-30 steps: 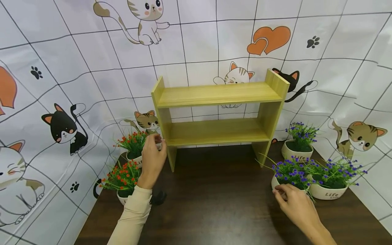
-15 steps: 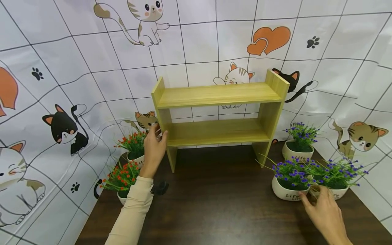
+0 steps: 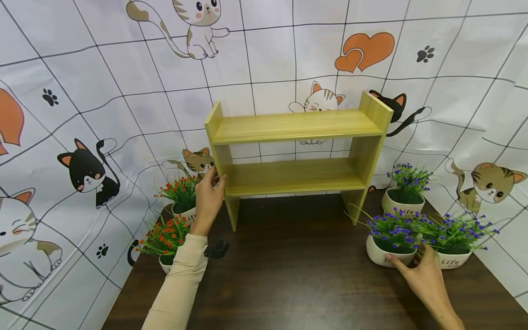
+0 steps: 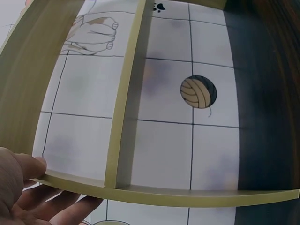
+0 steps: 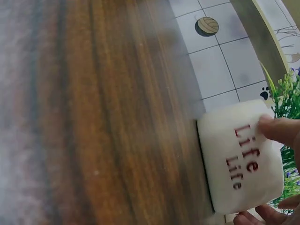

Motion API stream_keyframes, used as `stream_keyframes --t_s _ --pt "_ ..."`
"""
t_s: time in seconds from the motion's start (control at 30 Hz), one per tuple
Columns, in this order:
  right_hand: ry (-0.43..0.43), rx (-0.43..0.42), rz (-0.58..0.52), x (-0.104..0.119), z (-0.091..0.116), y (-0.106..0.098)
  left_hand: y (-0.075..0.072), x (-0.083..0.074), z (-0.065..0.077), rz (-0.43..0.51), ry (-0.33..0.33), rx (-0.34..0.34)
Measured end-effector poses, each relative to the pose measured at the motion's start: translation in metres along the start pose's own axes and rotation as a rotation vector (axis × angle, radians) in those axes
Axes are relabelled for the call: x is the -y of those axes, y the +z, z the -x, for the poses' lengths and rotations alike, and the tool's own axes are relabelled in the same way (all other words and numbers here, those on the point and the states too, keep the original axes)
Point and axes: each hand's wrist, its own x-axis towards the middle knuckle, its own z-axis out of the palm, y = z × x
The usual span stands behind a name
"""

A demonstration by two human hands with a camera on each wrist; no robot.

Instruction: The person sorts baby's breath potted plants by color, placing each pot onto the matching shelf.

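A yellow wooden two-tier shelf (image 3: 297,124) stands upright on the dark table. My left hand (image 3: 209,201) grips its left side panel (image 4: 159,197); in the left wrist view the thumb is on the inner face and the fingers lie outside. On the right, my right hand (image 3: 426,278) holds a white flowerpot (image 5: 229,173) of purple flowers (image 3: 393,229). Its thumb (image 5: 279,130) presses the front beside the "Life" lettering and its fingers reach round the side. A second white pot with purple flowers (image 3: 453,260) stands close beside that hand.
Behind these is a third pot of purple flowers (image 3: 402,207). Left of the shelf stand two pots of red flowers (image 3: 167,238), close to my left forearm. The tiled, cat-printed wall covering (image 3: 272,55) rises behind the table (image 3: 288,279).
My right hand has moved from in front of the nearest purple-flower pot to its right side, then taken hold of it. My left hand has shifted slightly up along the shelf's side panel.
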Motion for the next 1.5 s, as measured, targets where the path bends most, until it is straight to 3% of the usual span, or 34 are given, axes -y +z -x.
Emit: stream_keyframes --t_s 0.23,0.4,0.63,0.77,0.97,1.07,1.5 --pt "-0.072 -0.021 0.044 -0.005 -0.005 0.005 0.0 0.002 0.0 -0.003 0.014 0.0" --pt "-0.125 -0.057 0.009 -0.007 -0.006 0.007 0.001 0.003 0.0 0.0 0.003 -0.002" --pt "0.019 0.123 -0.162 -0.006 -0.007 0.009 0.0 0.004 0.001 0.003 -0.004 0.011" --pt "0.05 0.147 -0.202 -0.006 -0.008 0.01 0.0 0.005 0.001 0.006 -0.009 0.013" --pt "0.004 0.199 -0.075 -0.009 -0.013 0.006 0.0 0.004 0.001 0.012 -0.014 0.011" --pt "0.025 0.241 0.009 -0.005 -0.014 0.004 0.0 0.004 0.001 0.015 -0.014 0.007" --pt "-0.085 0.23 0.012 0.051 -0.007 0.004 -0.001 0.003 0.001 0.024 0.003 -0.002"
